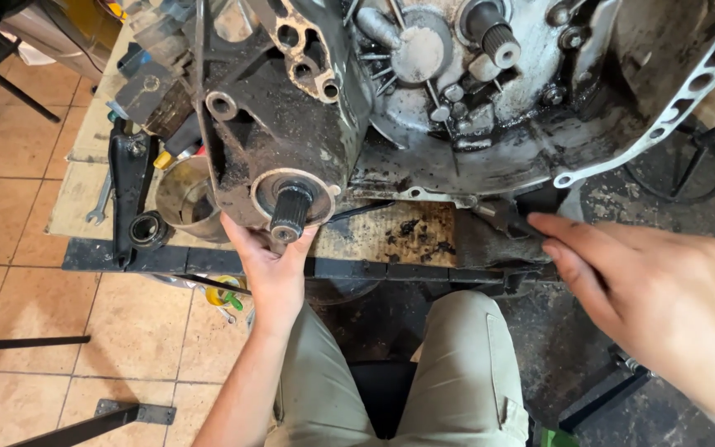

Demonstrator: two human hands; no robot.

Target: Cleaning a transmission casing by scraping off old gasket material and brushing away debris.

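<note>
A large greasy gearbox housing point(457, 108) rests on a wooden workbench point(411, 236). A splined shaft point(290, 213) sticks out of its dark near-left end inside a round flange. My left hand point(271, 265) cups the underside of that end, fingers up on either side of the shaft. My right hand point(639, 285) reaches in from the right, fingers closed around a dark tool handle point(513, 222) at the casing's lower edge. A second splined shaft point(498, 37) points up from the open bell housing.
On the bench's left lie a metal cup point(182, 199), a black bearing ring point(148, 229), a spanner point(98, 203) and a dark bracket point(131, 178). My legs in beige trousers point(465, 372) stand against the bench edge. Tiled floor lies left; a metal stand point(688, 161) is right.
</note>
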